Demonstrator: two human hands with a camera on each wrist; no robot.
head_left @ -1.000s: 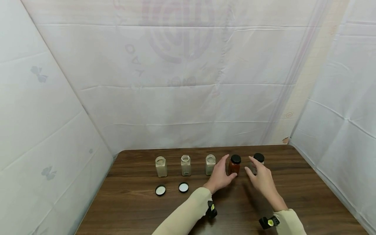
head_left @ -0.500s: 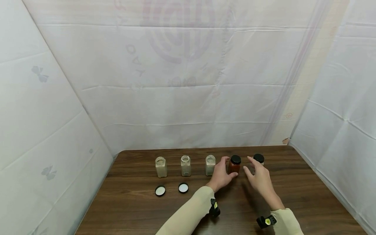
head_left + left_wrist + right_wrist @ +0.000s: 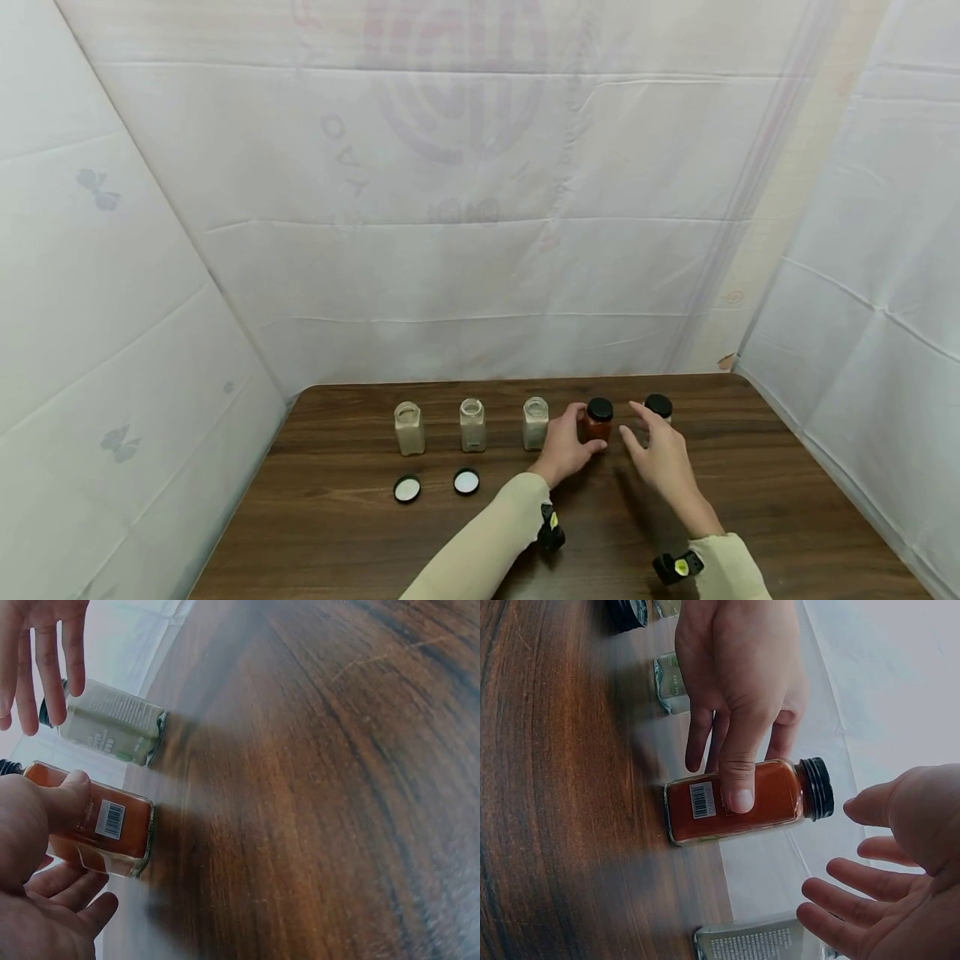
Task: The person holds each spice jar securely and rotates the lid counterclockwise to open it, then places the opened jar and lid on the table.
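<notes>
A glass spice jar with a reddish-orange filling (image 3: 597, 429) stands upright on the table. Its black lid (image 3: 816, 788) is on. My left hand (image 3: 562, 447) grips the jar's body, the thumb flat on the barcode side and the fingers around the far side. To the right of it, my right hand (image 3: 663, 456) hovers with fingers spread and loosely bent, holding nothing. In the right wrist view its thumb and fingers are apart from the black lid. Behind that hand stands a pale green jar (image 3: 112, 724) with a black lid, partly hidden in the head view.
Three lidless glass jars with pale contents stand in a row to the left: a left one (image 3: 409, 431), a middle one (image 3: 472, 427) and one (image 3: 535, 427) close to my left hand. Two black lids (image 3: 407, 489) (image 3: 466, 481) lie with white insides up. White cloth walls surround the table (image 3: 322, 542).
My left hand has shifted slightly right and closed in on the reddish-orange jar. My right hand has drifted a little left, toward that jar. The jars and loose lids have stayed in place.
</notes>
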